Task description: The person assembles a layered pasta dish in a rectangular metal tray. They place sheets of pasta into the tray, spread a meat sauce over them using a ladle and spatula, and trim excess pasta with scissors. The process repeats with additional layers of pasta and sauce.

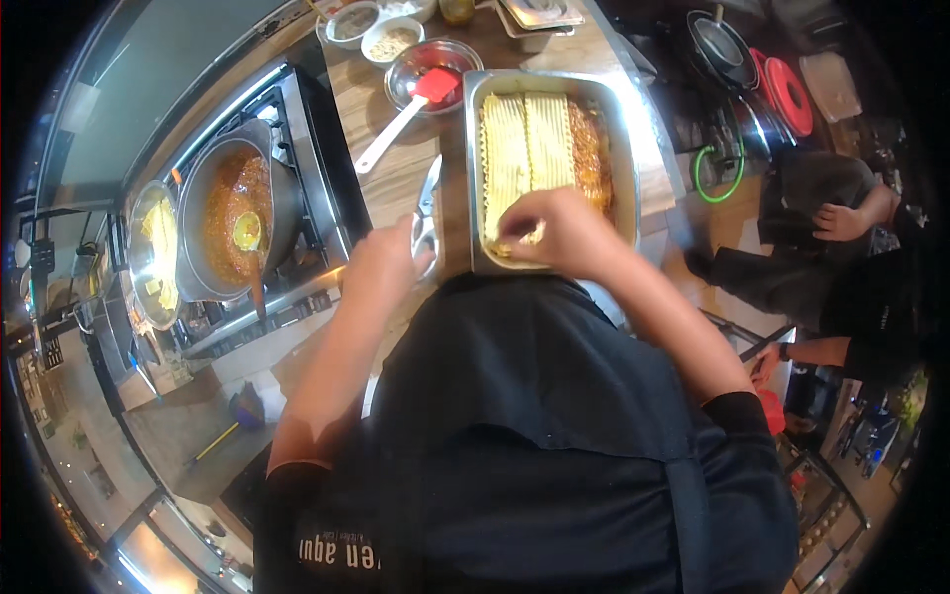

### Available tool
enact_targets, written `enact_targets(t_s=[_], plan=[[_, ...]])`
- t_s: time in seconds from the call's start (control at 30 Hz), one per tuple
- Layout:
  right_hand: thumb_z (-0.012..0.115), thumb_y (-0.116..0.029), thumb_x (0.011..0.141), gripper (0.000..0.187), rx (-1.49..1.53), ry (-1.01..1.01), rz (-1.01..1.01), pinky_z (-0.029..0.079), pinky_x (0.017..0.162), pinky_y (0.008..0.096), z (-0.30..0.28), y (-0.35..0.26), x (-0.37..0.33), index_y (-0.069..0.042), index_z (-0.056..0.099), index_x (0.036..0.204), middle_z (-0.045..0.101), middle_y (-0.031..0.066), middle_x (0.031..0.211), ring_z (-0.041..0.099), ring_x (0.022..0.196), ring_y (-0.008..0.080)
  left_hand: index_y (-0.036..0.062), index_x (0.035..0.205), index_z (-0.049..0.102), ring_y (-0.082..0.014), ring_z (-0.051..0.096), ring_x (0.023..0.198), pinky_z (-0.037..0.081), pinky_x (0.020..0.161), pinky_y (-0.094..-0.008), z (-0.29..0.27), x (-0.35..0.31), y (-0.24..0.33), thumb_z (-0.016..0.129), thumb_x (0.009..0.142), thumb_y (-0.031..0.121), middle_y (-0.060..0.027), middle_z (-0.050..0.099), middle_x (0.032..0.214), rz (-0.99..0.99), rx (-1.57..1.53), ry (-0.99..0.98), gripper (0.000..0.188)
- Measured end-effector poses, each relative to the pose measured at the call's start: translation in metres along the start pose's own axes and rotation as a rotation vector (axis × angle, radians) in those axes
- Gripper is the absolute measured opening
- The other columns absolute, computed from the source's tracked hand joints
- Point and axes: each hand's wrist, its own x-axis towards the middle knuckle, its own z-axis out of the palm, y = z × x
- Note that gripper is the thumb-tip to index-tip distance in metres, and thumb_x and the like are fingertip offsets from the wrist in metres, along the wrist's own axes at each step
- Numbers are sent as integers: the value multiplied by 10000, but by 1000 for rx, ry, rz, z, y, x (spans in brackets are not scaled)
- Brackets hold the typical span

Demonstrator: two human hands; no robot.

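Note:
A deep metal pan (471,148) stands on the wooden counter right in front of me. Pale lasagna sheets (549,139) with wavy edges cover its left and middle parts; reddish meat sauce (590,158) shows along the right side. My right hand (564,233) reaches over the near left corner, its fingers pinched around a small pale piece of lasagna sheet. Left of the pan, my left hand (384,262) is closed on the handles of a pair of scissors (427,198), blades pointing away from me. Part of its grip is hidden.
Beyond my left hand lies a red-and-white spatula (406,119) across a metal bowl (394,74). Small bowls (392,40) stand behind. On the stove at left sit a pot of sauce (233,213) with a ladle and a dish of pasta sheets (158,247). Other people (841,213) are at right.

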Motion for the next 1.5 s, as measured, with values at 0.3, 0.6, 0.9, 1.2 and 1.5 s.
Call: enact_targets(t_s=[0.3,0.6,0.9,1.2,1.5], plan=[[809,-45,813,180,-114,-243,-391,622,880,452,58,-86,79,-34,823,992,783,154,1077,771,981,371,24,1652,479,-244,604,1408,467,1201,-406,-21,-35,-28,720,1008,441,-135,627,1540,340,-1820,-178,804],[774,-107,815,378,-501,-144,-871,624,950,417,123,-184,115,-84,775,1192,775,81,1251,768,1080,302,137,1203,687,-157,730,1010,591,857,-339,-38,-71,-81,589,1154,431,-11,740,1087,-311,-2415,-21,314],[754,30,760,563,-341,32,-913,611,1010,468,130,-241,114,-111,770,1304,746,140,1319,731,1235,362,105,1149,653,-191,716,942,608,776,-351,-134,-106,-143,519,1174,393,-33,699,1003,61,-2298,228,319],[782,44,803,492,-444,94,-387,578,1016,468,105,-168,66,-69,772,1281,731,180,1257,717,1176,390,-43,1553,540,-316,589,1421,421,1251,-532,-251,-55,-477,561,1107,621,-225,608,1538,-346,-1498,1156,800],[740,90,841,535,-438,296,-14,593,944,411,97,-122,-2,-66,758,1352,746,156,1240,736,1038,298,47,1400,760,-379,678,1380,529,1164,-452,-139,-59,-613,907,844,602,-233,721,1464,-782,-39,240,799]])
